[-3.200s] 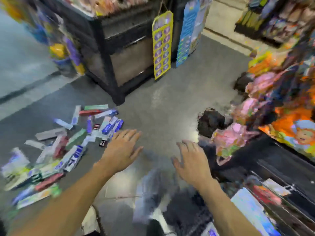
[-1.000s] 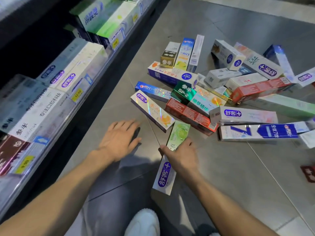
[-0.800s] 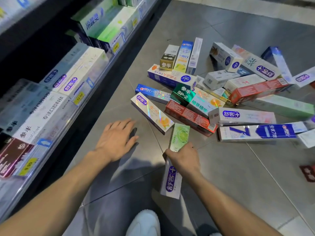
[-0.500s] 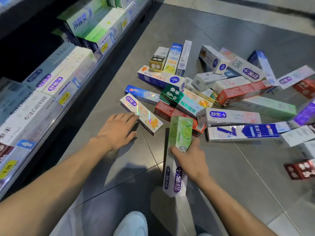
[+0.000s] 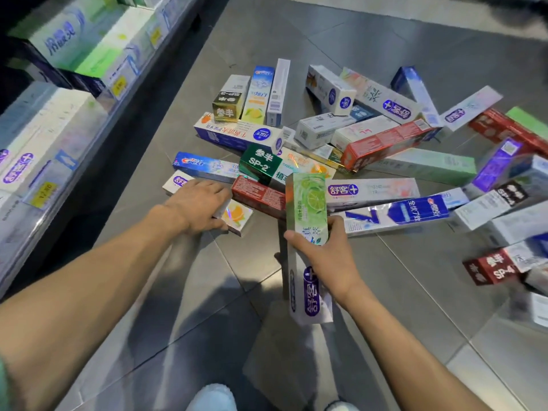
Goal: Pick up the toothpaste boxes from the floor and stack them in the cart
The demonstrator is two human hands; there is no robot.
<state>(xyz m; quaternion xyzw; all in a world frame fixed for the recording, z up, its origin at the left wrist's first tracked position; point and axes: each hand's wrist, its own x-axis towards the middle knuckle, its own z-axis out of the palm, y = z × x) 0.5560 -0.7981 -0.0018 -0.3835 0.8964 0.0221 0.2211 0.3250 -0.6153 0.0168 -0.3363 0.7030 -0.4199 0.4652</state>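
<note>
dim overhead light | glossy floor (image 5: 385,48) glare | edges smeared (wide-angle warp)

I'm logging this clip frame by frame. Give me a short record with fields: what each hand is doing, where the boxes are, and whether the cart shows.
right hand: grips the lime-green box, lifted off the floor
left hand: grasps the white box with an orange picture, which lies on the floor
pile of boxes: scattered on the floor
shelf: left, stocked
cart: not in view

Grey tiled floor (image 5: 400,292), scattered toothpaste boxes (image 5: 370,137) piled directly on it
</note>
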